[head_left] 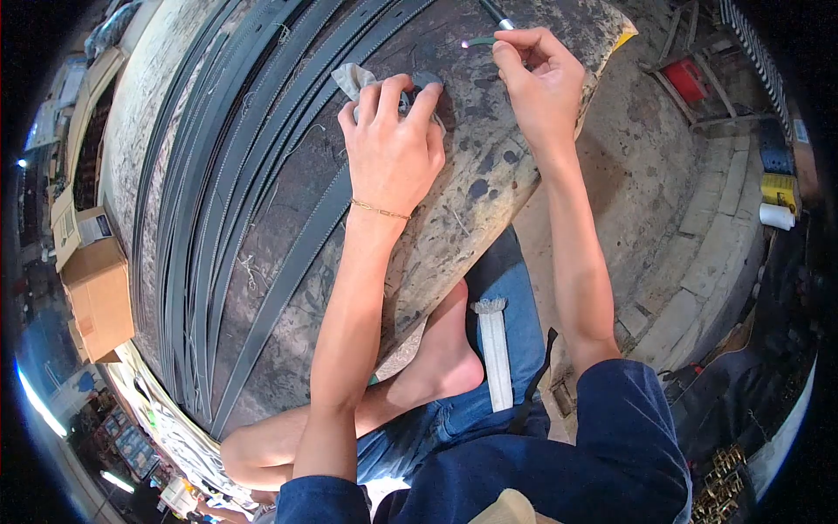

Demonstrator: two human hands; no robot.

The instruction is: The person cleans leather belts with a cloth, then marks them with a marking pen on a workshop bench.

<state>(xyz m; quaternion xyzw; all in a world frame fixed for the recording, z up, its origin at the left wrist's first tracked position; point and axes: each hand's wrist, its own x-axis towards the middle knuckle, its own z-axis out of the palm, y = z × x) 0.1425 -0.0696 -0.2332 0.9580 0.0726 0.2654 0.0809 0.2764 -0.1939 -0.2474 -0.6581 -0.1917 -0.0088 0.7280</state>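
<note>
My left hand is pressed down with bent fingers on a crumpled grey cloth, over the upper end of a dark stitched strap. The strap runs from under that hand down to the lower left of the worn work surface. My right hand pinches a thin, short greenish stick with a bright pinkish tip; its exact kind I cannot tell. Just above those fingertips a dark rod with a silvery end reaches in from the top edge.
Many similar dark straps lie side by side along the left, with loose threads among them. A cardboard box stands beyond the left edge. My bare foot rests below the near edge. A red object sits by a wooden frame at right.
</note>
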